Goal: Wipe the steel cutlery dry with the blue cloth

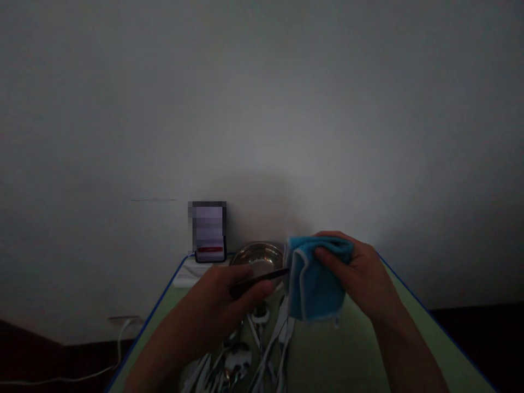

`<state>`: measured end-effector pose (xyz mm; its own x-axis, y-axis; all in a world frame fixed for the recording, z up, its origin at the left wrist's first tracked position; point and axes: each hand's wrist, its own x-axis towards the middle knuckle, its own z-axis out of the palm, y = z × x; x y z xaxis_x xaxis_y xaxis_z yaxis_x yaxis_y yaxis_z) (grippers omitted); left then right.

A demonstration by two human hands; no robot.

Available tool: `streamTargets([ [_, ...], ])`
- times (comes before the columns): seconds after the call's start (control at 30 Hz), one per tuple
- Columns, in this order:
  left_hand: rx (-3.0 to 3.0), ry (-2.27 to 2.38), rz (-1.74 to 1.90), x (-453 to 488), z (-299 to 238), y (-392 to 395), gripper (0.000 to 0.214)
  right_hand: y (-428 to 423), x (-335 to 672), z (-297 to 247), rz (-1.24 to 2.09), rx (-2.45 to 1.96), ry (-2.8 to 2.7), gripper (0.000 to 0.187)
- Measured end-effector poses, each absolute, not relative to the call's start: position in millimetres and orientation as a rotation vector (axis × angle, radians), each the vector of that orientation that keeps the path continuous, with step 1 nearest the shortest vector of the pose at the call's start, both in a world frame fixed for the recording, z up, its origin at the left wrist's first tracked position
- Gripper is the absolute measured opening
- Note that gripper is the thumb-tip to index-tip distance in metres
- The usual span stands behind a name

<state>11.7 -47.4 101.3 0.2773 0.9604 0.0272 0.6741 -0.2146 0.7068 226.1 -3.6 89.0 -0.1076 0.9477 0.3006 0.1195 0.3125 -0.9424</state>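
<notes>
My left hand [229,297] is closed round a slim, dark piece of cutlery [268,277], pinched between thumb and fingers. Its far end points right and meets the edge of a folded blue cloth [317,281] with pale trim; whether it is a knife or another kind is hard to make out in the dim light. My right hand [360,267] grips the cloth from the right, thumb on the near side and fingers behind. Beneath the hands lies a loose pile of metal cutlery, with a spoon [238,357] and several knives and handles. My left forearm hides part of the pile.
A round metal bowl [257,254] stands at the back of the green table [335,360], near the wall. To its left a phone [210,234] leans upright behind a white object [188,274]. A white cable [119,349] runs down at the lower left.
</notes>
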Motion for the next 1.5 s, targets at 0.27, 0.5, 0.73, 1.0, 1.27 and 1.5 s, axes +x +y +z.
streamTargets([
  [0.27,2.088,1.505,0.742,44.6,101.3,-48.0,0.04,7.5,191.6,71.1,1.091,-0.814,-0.81,0.031],
  [0.5,2.094,1.524,0.583,18.7,106.0,-48.4,0.037,11.2,246.1,80.8,1.306,-0.902,-1.667,0.027],
  [0.73,2.109,1.592,0.548,15.4,105.3,-49.7,0.037,8.0,252.0,86.8,0.93,-1.048,-1.869,0.017],
  [1.0,2.079,1.514,0.675,27.4,106.3,-48.3,0.038,11.0,222.2,79.6,1.044,-0.871,-1.198,0.019],
  [1.27,2.127,1.562,0.65,35.2,101.3,-44.6,0.033,15.9,205.2,68.3,1.38,-0.731,-0.999,0.023],
  [1.5,2.095,1.507,0.638,23.6,108.5,-49.1,0.038,14.0,250.3,82.1,1.27,-0.944,-1.629,0.028],
])
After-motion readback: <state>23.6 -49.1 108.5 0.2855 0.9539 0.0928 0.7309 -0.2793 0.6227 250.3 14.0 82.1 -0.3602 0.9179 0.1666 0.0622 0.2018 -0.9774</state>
